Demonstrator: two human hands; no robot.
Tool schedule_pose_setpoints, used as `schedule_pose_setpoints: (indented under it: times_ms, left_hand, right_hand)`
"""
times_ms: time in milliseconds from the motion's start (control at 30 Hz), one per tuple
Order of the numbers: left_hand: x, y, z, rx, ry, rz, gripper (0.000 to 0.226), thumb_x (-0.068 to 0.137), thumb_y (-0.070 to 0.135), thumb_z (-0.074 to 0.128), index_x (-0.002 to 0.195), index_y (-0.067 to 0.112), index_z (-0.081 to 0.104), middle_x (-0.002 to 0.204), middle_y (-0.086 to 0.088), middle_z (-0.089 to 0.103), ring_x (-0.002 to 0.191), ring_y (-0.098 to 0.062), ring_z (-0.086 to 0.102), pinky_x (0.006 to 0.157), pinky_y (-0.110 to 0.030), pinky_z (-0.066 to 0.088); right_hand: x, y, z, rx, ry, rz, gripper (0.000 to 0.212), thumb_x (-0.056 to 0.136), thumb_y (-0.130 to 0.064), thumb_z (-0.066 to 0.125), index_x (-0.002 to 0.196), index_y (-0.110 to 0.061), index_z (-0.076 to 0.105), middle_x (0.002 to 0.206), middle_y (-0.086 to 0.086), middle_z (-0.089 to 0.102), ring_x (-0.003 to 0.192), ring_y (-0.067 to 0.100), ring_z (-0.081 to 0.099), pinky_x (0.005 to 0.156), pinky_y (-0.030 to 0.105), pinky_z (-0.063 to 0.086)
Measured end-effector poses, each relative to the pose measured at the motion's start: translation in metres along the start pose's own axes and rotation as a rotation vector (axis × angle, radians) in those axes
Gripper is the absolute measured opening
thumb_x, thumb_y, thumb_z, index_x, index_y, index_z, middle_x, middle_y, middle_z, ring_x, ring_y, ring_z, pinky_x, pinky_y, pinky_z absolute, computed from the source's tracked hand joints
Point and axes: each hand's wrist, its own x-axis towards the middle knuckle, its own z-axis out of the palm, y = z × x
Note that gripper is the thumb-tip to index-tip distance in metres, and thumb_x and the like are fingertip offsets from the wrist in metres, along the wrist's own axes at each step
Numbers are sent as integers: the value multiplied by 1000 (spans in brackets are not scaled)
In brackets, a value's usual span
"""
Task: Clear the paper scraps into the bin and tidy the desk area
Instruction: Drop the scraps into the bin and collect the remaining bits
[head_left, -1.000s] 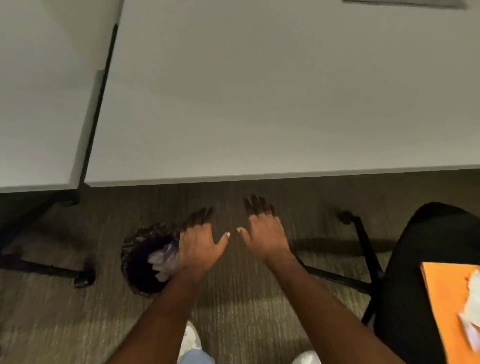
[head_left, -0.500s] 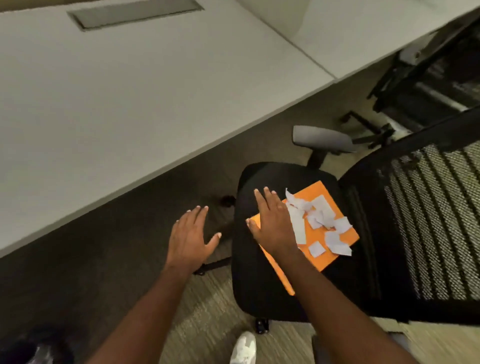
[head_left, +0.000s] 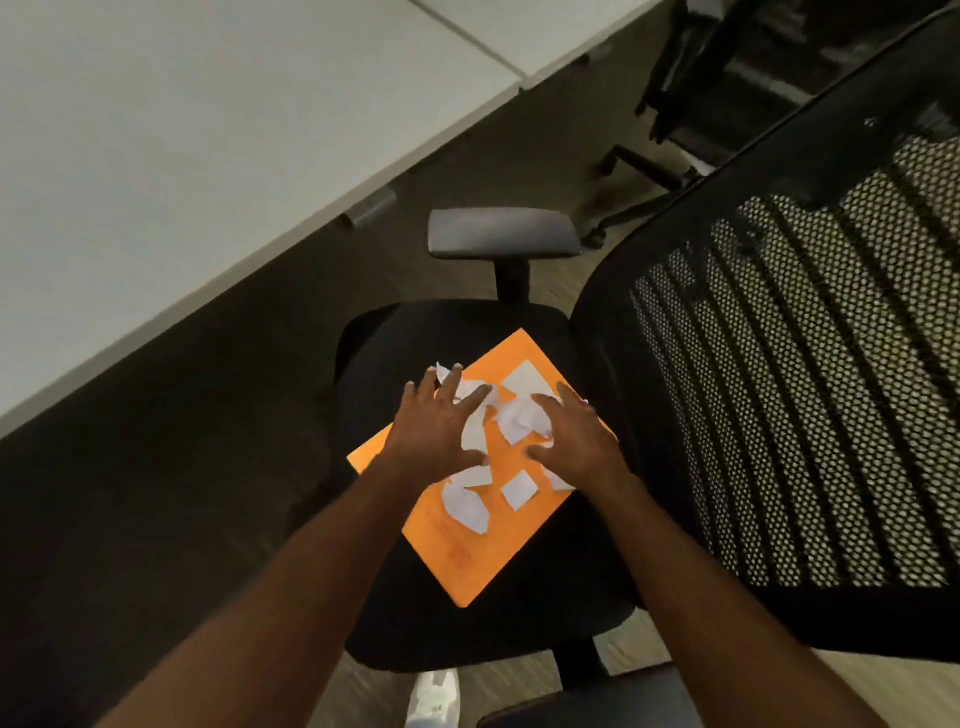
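Note:
Several white paper scraps (head_left: 514, 415) lie on an orange envelope (head_left: 467, 551) that rests on the black seat of an office chair (head_left: 395, 343). My left hand (head_left: 436, 431) is spread flat over the left scraps, fingers apart. On the right side of the pile my right hand (head_left: 571, 441) rests with fingers curled around a bunch of scraps. Two loose scraps (head_left: 467, 504) lie nearer me on the envelope. The bin is out of view.
The chair's mesh backrest (head_left: 810, 374) rises on the right, and its grey armrest (head_left: 501, 233) stands beyond the seat. A white desk (head_left: 182, 130) fills the upper left. Another chair base (head_left: 675, 119) sits at the top right. My white shoe (head_left: 434, 696) shows at the bottom.
My view swung from the bin under the desk to the chair. Both hands moved onto the envelope, and the scraps in the middle are now bunched between them.

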Motion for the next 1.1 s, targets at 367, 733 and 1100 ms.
schedule_pose_setpoints:
  times_ms: [367,733,1100]
  left_hand:
    - [33,-6,30,257,-138,29,114,71,58,78,156,31,8,164,-17,8,146,-45,19,119,-54,23]
    - [38,9,38,126,46,21,25,91,20,64,116,20,65,102,-5,67,93,-27,60,67,-36,47]
    - [24,-8,38,-541,41,-297,20,83,23,76,100,15,74,98,-8,72,88,-26,65,75,-39,56]
  right_hand:
    - [56,0,29,-46,-203,22,112,77,-32,84,155,-46,4,168,5,-7,151,45,7,113,54,33]
    - [50,-10,48,-17,181,-26,44,91,-20,70,131,-27,56,135,4,51,119,27,51,87,37,52]
    - [46,-10,35,481,291,28,18,90,-7,64,99,-16,76,97,0,73,89,17,70,71,30,61]
